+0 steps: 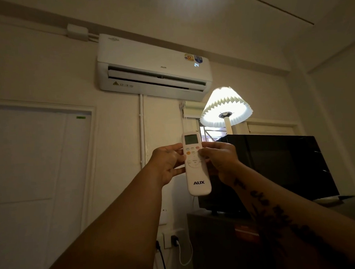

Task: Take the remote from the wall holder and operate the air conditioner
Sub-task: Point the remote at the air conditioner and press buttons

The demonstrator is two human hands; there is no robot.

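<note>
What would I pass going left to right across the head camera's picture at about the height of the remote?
Door → white wall pipe → left hand → remote → right hand → black television.

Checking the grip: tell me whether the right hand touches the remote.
Touching. The head view shows the right hand against the remote, its thumb on the buttons.
</note>
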